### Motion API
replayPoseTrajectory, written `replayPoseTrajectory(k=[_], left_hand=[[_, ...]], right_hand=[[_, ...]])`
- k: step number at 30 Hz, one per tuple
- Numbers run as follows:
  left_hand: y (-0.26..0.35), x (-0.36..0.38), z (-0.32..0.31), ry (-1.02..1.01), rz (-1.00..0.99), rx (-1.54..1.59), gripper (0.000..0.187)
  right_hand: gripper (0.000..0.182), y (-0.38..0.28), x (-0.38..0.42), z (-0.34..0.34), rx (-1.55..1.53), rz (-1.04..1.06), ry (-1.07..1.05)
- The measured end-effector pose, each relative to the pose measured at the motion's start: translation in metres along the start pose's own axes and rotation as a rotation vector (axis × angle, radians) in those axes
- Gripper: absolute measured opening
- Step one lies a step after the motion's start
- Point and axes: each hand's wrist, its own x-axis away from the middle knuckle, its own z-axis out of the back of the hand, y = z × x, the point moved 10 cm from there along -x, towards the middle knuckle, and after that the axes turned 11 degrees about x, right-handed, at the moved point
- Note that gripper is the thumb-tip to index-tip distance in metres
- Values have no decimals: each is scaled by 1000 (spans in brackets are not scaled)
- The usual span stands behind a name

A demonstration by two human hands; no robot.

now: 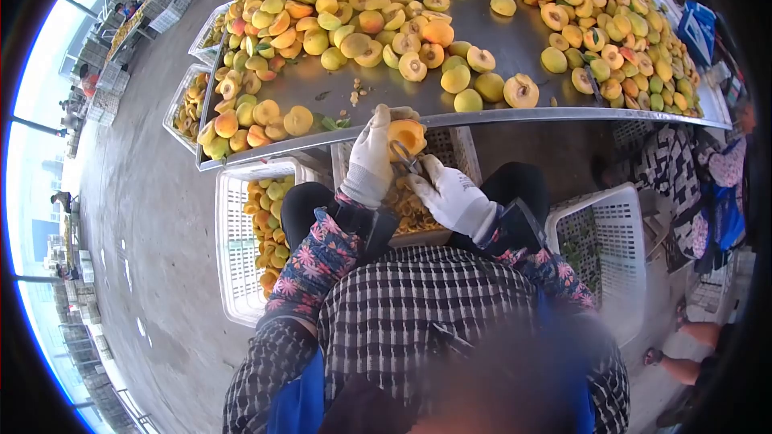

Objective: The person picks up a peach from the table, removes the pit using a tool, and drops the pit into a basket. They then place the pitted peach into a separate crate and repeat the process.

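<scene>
My left hand [371, 159], in a white glove, is closed around a yellow peach half [412, 133] just past the table's near edge. The cut face of the fruit is turned toward me, with a hollow in its middle. My right hand [458, 199], also gloved, is closed on a small metal tool with a looped end [401, 151]. The loop touches or overlaps the lower rim of the peach half; its handle is mostly hidden by my fingers. Below both hands, a crate [471, 149] between my knees holds orange-brown pieces.
A metal table [498, 44] bears a large heap of halved peaches [370, 0]. A white basket of peach halves [233, 257] stands at my left. Another white basket [631, 233] stands at my right. Other people sit beyond it, and more work along the far left.
</scene>
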Motion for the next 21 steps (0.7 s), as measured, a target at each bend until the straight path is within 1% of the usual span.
replayPoseTrajectory(k=[2, 5, 8, 9, 12, 13, 17, 20, 21], left_hand=[[-5, -3, 4, -5, 11, 28, 51], [-12, 0, 0, 15, 61, 51, 50], [-7, 4, -12, -10, 63, -35, 50], [-9, 3, -13, -13, 72, -21, 50], [-13, 2, -8, -14, 93, 1, 50], [-16, 2, -7, -19, 104, -1, 49], [-15, 5, -12, -40, 99, -38, 49], [-12, 4, -14, -12, 84, 24, 48], [-12, 4, -15, 0, 98, -8, 49]], right_hand=[[28, -8, 4, 12, 222, 12, 21], [26, -18, 10, 30, 258, 96, 102], [25, -11, 4, 38, 292, 5, 160], [28, -7, 2, 31, 345, -7, 135], [33, -12, 8, 25, 355, 55, 101], [38, -8, 8, 26, 385, -4, 29], [35, -11, 9, 32, 434, 3, 18], [35, -8, 7, 31, 449, 24, 39], [34, -9, 10, 32, 461, 30, 45]])
